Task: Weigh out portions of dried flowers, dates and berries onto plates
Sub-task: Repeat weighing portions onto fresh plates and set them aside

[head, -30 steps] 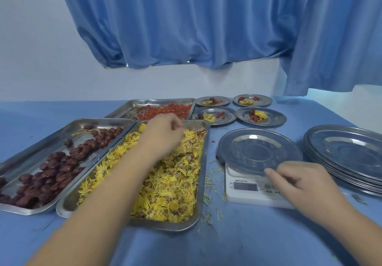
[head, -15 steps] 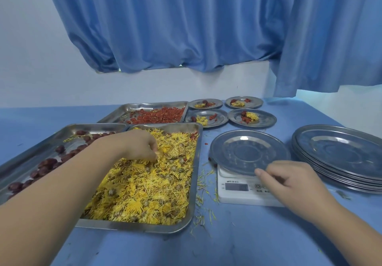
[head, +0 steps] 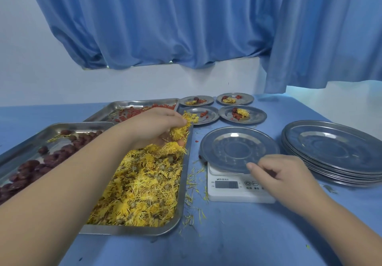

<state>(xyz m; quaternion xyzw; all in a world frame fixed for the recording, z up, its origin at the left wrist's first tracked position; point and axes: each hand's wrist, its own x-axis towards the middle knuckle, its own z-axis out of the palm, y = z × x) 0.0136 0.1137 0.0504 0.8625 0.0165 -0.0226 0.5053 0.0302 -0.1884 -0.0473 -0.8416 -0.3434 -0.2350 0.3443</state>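
My left hand [head: 157,128] grips a clump of yellow dried flowers [head: 180,132], lifted just above the far end of the flower tray [head: 182,201]. An empty steel plate [head: 237,148] sits on the white kitchen scale [head: 229,189]. My right hand [head: 279,174] rests at the plate's near rim over the scale's right side, fingers loosely curled, thumb at the rim. A tray of dark red dates [head: 26,141] lies at the left. Behind it stands a tray of red berries [head: 134,105].
Several small filled plates [head: 244,114] stand at the back behind the scale. A stack of empty steel plates [head: 334,152] sits at the right. Loose yellow petals [head: 194,183] litter the blue tabletop between tray and scale. A blue curtain hangs behind.
My left hand has closed on a clump of flowers and raised it toward the tray's far right corner. My right hand has stayed at the plate's near rim.
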